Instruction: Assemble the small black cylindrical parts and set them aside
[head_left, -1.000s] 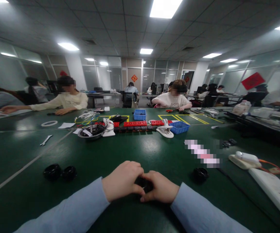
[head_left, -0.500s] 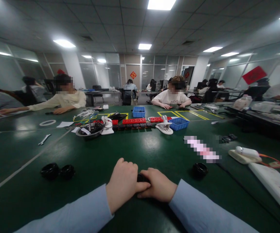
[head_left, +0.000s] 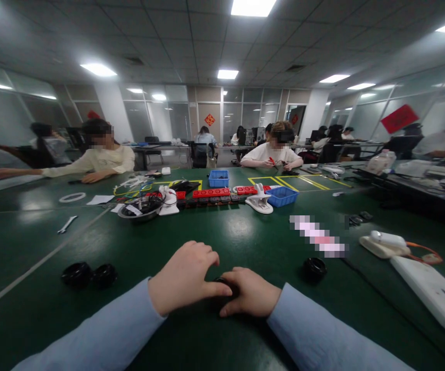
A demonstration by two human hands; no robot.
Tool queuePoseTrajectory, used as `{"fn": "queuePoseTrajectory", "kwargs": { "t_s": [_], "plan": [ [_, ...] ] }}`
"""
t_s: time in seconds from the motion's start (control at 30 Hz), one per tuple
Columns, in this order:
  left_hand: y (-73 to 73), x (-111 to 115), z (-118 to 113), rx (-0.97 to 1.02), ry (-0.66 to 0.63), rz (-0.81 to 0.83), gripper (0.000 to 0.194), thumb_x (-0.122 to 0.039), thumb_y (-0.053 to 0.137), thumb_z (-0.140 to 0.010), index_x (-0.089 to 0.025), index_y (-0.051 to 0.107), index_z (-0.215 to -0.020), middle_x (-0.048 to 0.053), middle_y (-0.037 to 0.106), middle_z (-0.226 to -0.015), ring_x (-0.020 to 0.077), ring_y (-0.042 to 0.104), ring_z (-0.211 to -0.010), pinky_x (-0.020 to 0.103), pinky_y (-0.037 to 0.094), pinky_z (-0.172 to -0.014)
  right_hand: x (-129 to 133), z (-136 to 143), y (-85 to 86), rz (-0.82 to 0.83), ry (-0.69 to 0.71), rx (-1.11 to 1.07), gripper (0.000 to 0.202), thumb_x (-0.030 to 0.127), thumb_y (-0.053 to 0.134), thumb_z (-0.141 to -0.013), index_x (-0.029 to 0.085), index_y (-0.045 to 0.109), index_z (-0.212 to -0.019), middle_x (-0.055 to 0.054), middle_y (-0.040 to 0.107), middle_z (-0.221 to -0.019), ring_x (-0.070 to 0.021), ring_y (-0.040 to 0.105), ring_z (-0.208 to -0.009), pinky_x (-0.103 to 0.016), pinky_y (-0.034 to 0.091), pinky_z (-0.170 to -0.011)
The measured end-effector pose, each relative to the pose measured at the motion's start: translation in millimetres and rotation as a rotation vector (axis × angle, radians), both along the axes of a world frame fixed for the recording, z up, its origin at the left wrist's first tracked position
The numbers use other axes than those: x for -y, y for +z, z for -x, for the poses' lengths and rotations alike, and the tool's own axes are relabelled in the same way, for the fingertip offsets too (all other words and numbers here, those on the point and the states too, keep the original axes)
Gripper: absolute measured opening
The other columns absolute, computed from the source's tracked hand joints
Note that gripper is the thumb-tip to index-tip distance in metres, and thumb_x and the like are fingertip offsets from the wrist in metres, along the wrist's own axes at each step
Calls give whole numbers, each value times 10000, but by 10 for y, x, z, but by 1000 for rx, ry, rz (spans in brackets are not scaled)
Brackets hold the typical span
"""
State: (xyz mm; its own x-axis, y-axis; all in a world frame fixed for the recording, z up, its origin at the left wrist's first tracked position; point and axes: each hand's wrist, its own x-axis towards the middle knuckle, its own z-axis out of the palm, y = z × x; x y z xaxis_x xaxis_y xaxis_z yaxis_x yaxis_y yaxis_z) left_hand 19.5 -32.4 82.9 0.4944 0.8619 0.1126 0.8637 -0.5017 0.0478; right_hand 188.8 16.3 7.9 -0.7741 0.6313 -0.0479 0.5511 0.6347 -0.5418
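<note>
Green table [head_left: 149, 335] under everything | left hand [head_left: 184, 281] loosely open, fingers arched, thumb pointing across to the right hand [head_left: 253, 293], which curls around the black part [head_left: 221, 280] | black part between the hands, mostly hidden; can't tell its facing or long axis from here

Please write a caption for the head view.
Right hand around a mostly hidden dark part, left hand close beside it, three black round pieces on the green table.
</note>
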Motion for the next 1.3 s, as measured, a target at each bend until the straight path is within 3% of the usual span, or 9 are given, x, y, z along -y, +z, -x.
{"fn": "queuePoseTrajectory", "kwargs": {
  "t_s": [0.07,0.13,0.3,0.53,0.67,0.83,1.1,1.3],
  "plan": [
    [46,-16,55,59,-149,110,336,-448,683,-708,-206,620,-932,30,617,-915,210,557,-879,317,417,-765,-2,-14,2,43,40,-36,409,418,756,-579,200,623,-898,1,609,-785,-180,551,-743,-244,373,-616],
    [60,-26,85,73,-237,212,331,-316,729,-690,-241,613,-990,12,606,-993,194,544,-939,292,417,-800,1,-26,8,94,87,-69,404,389,750,-596,215,623,-937,12,627,-817,-171,569,-748,-237,386,-628],
    [26,-34,84,26,-276,309,466,-211,749,-669,-287,577,-1095,11,594,-1082,207,535,-996,314,421,-842,7,-29,32,112,112,-39,386,345,767,-572,212,641,-912,15,642,-835,-171,584,-740,-235,399,-632],
    [-25,-3,13,0,-173,241,404,-316,800,-595,-225,643,-956,21,648,-932,219,576,-899,300,442,-766,-4,-14,3,72,100,-24,429,386,770,-551,210,636,-918,13,633,-797,-178,580,-732,-241,401,-639],
    [-27,47,-106,-81,-10,201,394,-432,793,-559,-154,660,-804,59,655,-807,255,602,-791,329,450,-692,9,0,-2,59,115,-26,483,409,755,-572,218,618,-994,-2,643,-860,-185,582,-765,-245,397,-651],
    [-43,114,-238,-179,150,159,471,-540,737,-580,-113,653,-759,117,665,-787,294,615,-751,361,450,-671,51,35,5,-30,27,60,504,468,738,-569,167,614,-954,-57,639,-848,-216,577,-744,-262,381,-604],
    [-156,155,-286,-188,244,68,512,-616,607,-683,-112,650,-757,134,671,-750,287,617,-704,390,446,-655,72,41,-11,-76,-25,74,473,494,730,-572,173,605,-897,-44,621,-789,-192,555,-686,-249,354,-558],
    [-120,133,-203,-172,162,71,553,-648,626,-634,-111,654,-762,121,661,-762,294,601,-736,411,430,-691,64,16,19,17,-13,35,359,426,728,-601,176,626,-838,-12,618,-723,-148,535,-614,-220,326,-503]
  ]
}}
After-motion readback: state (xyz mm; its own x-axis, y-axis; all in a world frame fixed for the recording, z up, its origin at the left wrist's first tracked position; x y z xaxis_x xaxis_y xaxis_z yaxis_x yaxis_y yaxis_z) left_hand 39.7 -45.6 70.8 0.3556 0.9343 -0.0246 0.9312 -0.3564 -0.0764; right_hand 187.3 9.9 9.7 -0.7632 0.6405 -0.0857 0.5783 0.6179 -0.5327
